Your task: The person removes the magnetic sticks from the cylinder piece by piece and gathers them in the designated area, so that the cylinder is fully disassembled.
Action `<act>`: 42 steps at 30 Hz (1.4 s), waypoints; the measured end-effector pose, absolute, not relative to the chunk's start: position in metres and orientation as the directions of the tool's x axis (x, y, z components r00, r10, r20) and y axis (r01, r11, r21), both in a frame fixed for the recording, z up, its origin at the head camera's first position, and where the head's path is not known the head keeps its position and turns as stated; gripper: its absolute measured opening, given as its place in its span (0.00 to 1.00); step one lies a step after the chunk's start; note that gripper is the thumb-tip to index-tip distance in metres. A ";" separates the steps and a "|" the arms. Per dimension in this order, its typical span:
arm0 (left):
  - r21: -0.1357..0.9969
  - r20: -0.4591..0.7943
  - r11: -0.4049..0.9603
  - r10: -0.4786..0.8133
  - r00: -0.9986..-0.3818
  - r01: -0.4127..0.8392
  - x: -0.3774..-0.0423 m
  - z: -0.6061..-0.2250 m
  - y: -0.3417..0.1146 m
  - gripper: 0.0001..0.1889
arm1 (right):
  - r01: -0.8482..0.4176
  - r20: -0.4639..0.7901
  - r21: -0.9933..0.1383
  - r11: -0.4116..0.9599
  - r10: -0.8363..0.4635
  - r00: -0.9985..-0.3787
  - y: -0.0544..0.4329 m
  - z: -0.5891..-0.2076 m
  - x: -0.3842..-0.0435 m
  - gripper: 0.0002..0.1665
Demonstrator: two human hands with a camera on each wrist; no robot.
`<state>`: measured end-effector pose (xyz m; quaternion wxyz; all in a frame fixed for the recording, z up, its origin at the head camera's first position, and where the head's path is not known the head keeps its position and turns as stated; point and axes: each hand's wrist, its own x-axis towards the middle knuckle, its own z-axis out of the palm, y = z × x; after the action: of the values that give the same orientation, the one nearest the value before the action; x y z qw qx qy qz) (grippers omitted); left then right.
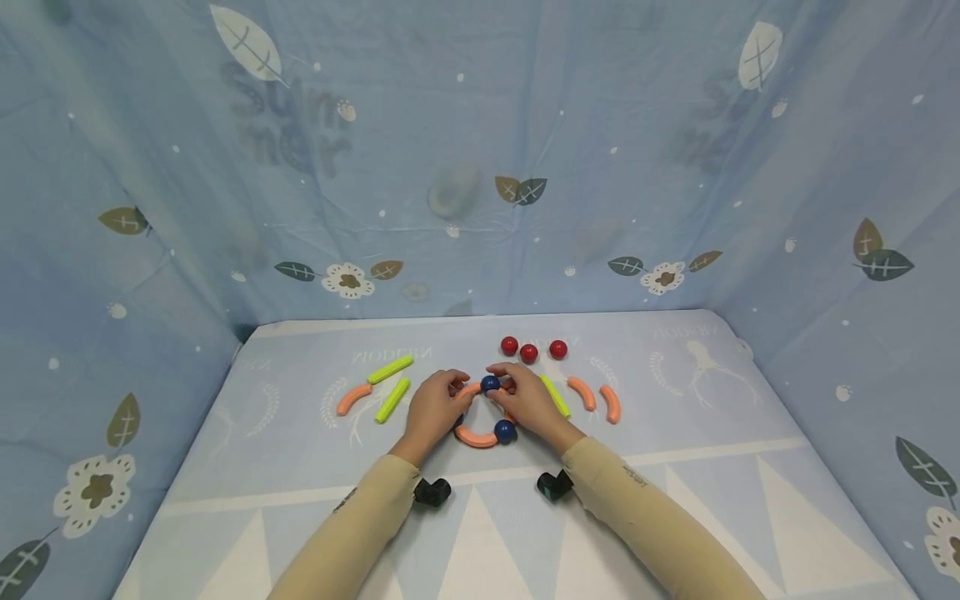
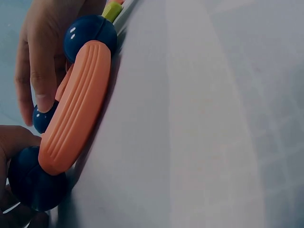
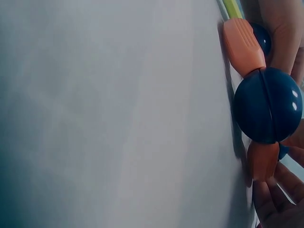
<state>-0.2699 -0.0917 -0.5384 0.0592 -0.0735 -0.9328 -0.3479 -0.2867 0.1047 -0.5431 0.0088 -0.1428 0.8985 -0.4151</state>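
Blue balls and curved orange rods form a ring on the table. The right hand (image 1: 528, 402) pinches the ring's far blue ball (image 1: 490, 383) between thumb and fingers. At the left side, the left hand (image 1: 437, 407) grips a curved orange rod (image 1: 470, 389) that meets this ball. Its thumb lies beside another blue ball (image 2: 37, 178), mostly covered by the hand in the head view. The near curved orange rod (image 1: 477, 438) joins that ball to the near right blue ball (image 3: 268, 105). A further orange rod (image 3: 243, 46) runs along the right, partly hidden by the right hand.
Left of the ring lie two yellow-green rods (image 1: 392, 400) and one curved orange rod (image 1: 353, 399). To the right are a yellow-green rod (image 1: 555, 396) and two curved orange rods (image 1: 611, 404). Three red balls (image 1: 528, 353) sit farther back. Patterned curtains (image 1: 480, 233) surround the table.
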 end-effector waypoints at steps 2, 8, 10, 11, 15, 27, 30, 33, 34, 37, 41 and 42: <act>0.640 0.164 0.748 0.091 -0.982 0.176 -0.271 -0.539 -0.091 0.13 | -0.251 0.100 -0.741 0.623 -0.267 -0.958 0.104 -0.543 -0.287 0.24; 0.642 0.158 0.747 0.090 -0.983 0.172 -0.271 -0.539 -0.090 0.08 | -0.236 0.081 -0.722 0.650 -0.258 -0.963 0.102 -0.542 -0.287 0.22; 0.645 0.153 0.745 0.091 -0.984 0.169 -0.271 -0.538 -0.090 0.08 | -0.232 0.078 -0.719 0.656 -0.255 -0.964 0.101 -0.541 -0.285 0.21; 0.646 0.149 0.745 0.092 -0.985 0.167 -0.270 -0.538 -0.090 0.08 | -0.229 0.075 -0.717 0.659 -0.254 -0.964 0.101 -0.540 -0.285 0.21; 0.646 0.141 0.745 0.096 -0.985 0.165 -0.269 -0.535 -0.091 0.08 | -0.215 0.063 -0.718 0.662 -0.246 -0.967 0.101 -0.538 -0.282 0.20; 0.636 0.137 0.753 0.105 -0.985 0.168 -0.270 -0.537 -0.090 0.06 | -0.205 0.054 -0.728 0.654 -0.243 -0.969 0.102 -0.538 -0.279 0.19; 0.633 0.136 0.757 0.102 -0.985 0.166 -0.270 -0.537 -0.090 0.06 | -0.208 0.057 -0.731 0.650 -0.246 -0.968 0.102 -0.539 -0.279 0.19; 0.630 0.136 0.759 0.100 -0.986 0.164 -0.271 -0.537 -0.090 0.06 | -0.212 0.063 -0.733 0.646 -0.246 -0.967 0.102 -0.540 -0.280 0.18; 0.629 0.136 0.760 0.101 -0.986 0.164 -0.271 -0.536 -0.090 0.06 | -0.214 0.066 -0.734 0.645 -0.246 -0.967 0.102 -0.540 -0.280 0.18; 0.624 0.137 0.763 0.103 -0.985 0.166 -0.271 -0.536 -0.090 0.06 | -0.213 0.065 -0.734 0.645 -0.244 -0.967 0.102 -0.540 -0.280 0.18; 0.622 0.132 0.766 0.103 -0.986 0.164 -0.271 -0.535 -0.089 0.06 | -0.209 0.063 -0.738 0.642 -0.244 -0.968 0.102 -0.540 -0.280 0.18; 0.621 0.131 0.767 0.103 -0.986 0.163 -0.271 -0.535 -0.089 0.06 | -0.210 0.065 -0.740 0.639 -0.242 -0.968 0.102 -0.541 -0.280 0.18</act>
<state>-0.2707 -0.0894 -0.5353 0.0445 -0.0709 -0.9389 -0.3338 -0.2803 0.1020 -0.5406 0.0201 -0.1248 0.9050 -0.4061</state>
